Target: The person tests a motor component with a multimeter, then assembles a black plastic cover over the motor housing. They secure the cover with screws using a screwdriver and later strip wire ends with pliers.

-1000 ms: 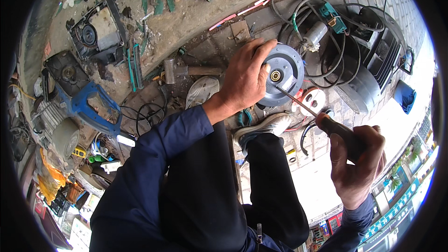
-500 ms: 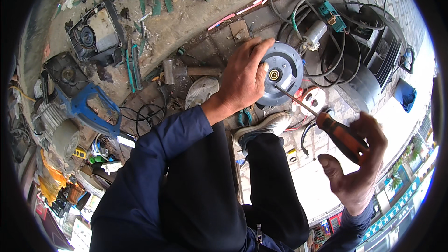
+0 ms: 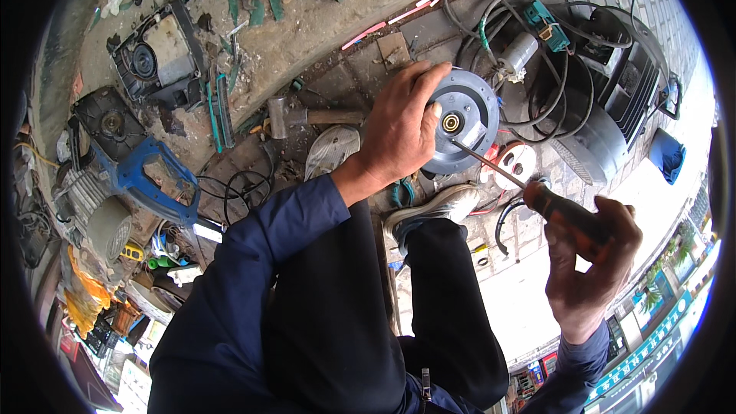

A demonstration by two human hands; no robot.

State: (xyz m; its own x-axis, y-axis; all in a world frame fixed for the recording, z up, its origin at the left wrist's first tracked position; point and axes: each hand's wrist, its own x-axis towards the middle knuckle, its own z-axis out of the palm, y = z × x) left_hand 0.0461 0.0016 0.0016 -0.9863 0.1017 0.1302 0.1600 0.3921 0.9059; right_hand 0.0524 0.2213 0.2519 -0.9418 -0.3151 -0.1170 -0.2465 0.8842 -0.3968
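A round grey plastic housing (image 3: 477,103) with a brass-coloured ring at its centre is gripped at its left rim by my left hand (image 3: 399,121). My right hand (image 3: 594,268) is closed round the orange-and-black handle of a screwdriver (image 3: 571,218). The screwdriver's shaft slants up to the left, and its tip meets the housing's face just below the central ring. Whether the tip sits in a screw is too small to tell. My left fingers lie over the upper left edge of the housing and hide that part.
A hammer (image 3: 318,116) lies left of my left hand. Black cables (image 3: 563,100) coil at the right beside a large dark machine (image 3: 606,107). A white reel-like disc (image 3: 515,165) lies below the housing. Blue frame (image 3: 157,180), motor (image 3: 103,222) and dirty casing (image 3: 161,54) are at the left.
My right fingers have closed round the screwdriver handle from a looser, spread hold. The handle has shifted slightly right and down. My left hand and the housing have hardly moved.
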